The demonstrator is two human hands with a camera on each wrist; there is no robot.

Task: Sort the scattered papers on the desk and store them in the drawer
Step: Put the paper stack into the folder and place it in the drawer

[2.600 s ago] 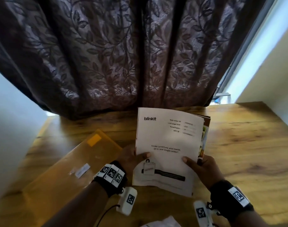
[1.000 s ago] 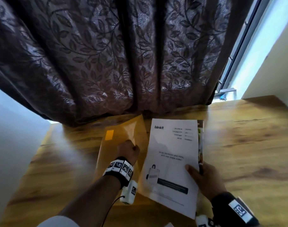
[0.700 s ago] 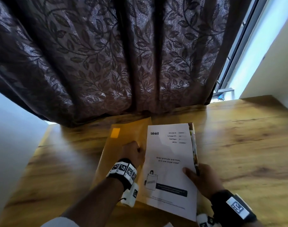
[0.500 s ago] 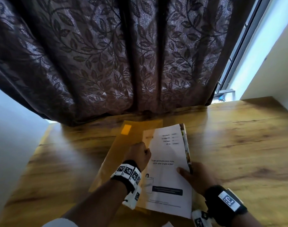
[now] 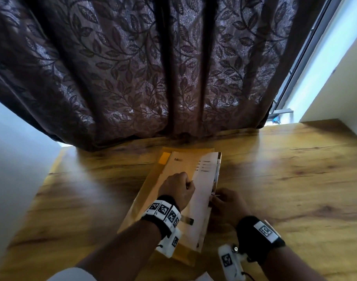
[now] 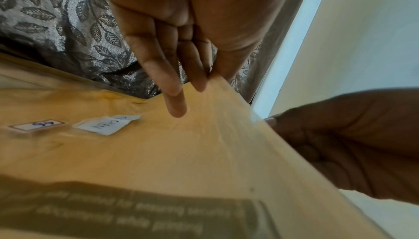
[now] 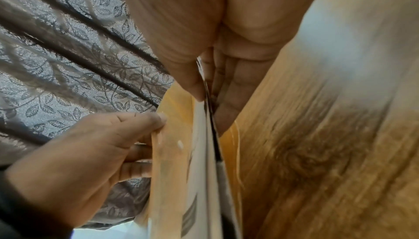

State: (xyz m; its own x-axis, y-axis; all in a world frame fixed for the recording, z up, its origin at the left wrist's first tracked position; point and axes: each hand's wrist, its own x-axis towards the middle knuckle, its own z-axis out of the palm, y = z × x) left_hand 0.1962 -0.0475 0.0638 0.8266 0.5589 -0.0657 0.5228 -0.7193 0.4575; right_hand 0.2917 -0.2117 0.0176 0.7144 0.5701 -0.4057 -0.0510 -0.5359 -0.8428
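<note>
Paper stack (image 5: 202,191), a white printed sheet over a colourful booklet, stands tilted up off the wooden desk (image 5: 285,179) near the middle of its back edge, just in front of the curtain. A yellow-brown envelope (image 5: 153,191) is folded around the stack's left side; in the left wrist view two small white labels (image 6: 106,125) sit on the envelope's face. The left hand (image 5: 176,189) pinches the envelope's edge between thumb and curled fingers (image 6: 174,88), holding it against the white sheet. The right hand (image 5: 226,205) grips the stack's right edge, thumb on the front and fingers (image 7: 229,99) behind, with the sheets clamped between them. The envelope's lower end rests toward the desk's front edge, between the two wrists. Both wrists carry black bands with printed marker squares and small white camera units. A dark leaf-patterned curtain (image 5: 153,67) hangs along the desk's back edge, and a bright window strip (image 5: 319,63) shows at the back right corner.
</note>
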